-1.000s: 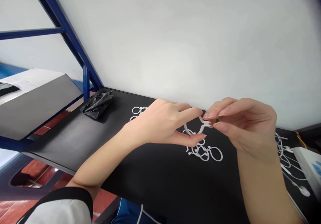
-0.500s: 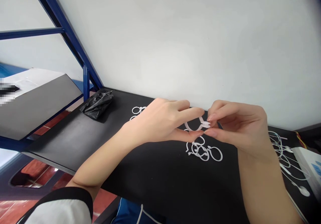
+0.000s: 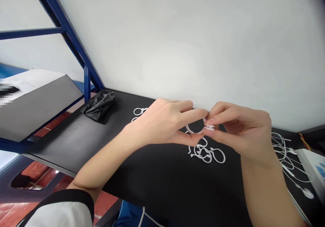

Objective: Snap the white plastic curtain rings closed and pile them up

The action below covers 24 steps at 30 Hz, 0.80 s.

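Observation:
Between my two hands is a white plastic ring (image 3: pixel 190 129) with a clasp-like end, held above the black table. My left hand (image 3: pixel 165 120) is closed on the loop, with thumb and index finger on either side of it. The thumb and fingertips of my right hand (image 3: pixel 245 127) pinch the ring's two small end tabs, which lie close together. Below my hands lies a loose pile of similar white rings (image 3: pixel 203 154). More white rings (image 3: pixel 137 111) show on the table, partly hidden behind my left wrist.
A crumpled black plastic bag (image 3: pixel 99 105) rests at the left of the black table (image 3: pixel 157 183). Tangled white earphones (image 3: pixel 289 162) and a white box (image 3: pixel 311 166) are at the right. A blue metal frame (image 3: pixel 73 40) rises at the left, against a pale wall (image 3: pixel 165 44).
My right thumb and fingertips have moved slightly left and closed over the ring's end tabs, pressing them together. My left hand has barely moved.

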Each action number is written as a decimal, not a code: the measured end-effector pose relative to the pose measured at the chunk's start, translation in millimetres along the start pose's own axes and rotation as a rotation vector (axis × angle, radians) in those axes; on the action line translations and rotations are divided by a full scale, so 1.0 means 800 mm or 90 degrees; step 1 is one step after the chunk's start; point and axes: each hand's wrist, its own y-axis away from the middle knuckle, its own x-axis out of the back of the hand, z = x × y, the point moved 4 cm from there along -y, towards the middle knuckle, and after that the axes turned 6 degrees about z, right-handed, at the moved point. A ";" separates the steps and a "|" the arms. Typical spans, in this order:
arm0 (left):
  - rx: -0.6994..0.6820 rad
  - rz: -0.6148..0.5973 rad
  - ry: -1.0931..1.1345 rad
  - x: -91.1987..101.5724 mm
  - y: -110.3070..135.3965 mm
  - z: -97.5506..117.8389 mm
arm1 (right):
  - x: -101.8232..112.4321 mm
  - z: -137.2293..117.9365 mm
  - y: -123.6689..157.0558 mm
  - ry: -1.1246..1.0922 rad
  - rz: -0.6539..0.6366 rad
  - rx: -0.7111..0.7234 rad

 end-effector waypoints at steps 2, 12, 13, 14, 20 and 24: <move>0.002 0.021 0.004 0.000 -0.001 0.000 | 0.001 -0.001 0.001 0.013 0.017 0.024; 0.035 0.199 -0.018 0.007 -0.002 -0.003 | 0.006 -0.001 -0.002 -0.002 0.051 0.103; 0.030 0.214 -0.021 0.009 -0.002 -0.004 | 0.006 -0.001 -0.002 0.004 0.055 0.112; 0.021 0.232 -0.024 0.010 -0.002 -0.003 | 0.007 -0.001 -0.001 0.014 0.063 0.123; -0.021 0.302 -0.030 0.018 -0.002 -0.002 | 0.006 -0.005 0.001 0.083 0.081 0.184; -0.022 0.286 -0.015 0.019 -0.003 -0.001 | 0.007 -0.006 0.001 0.090 0.066 0.189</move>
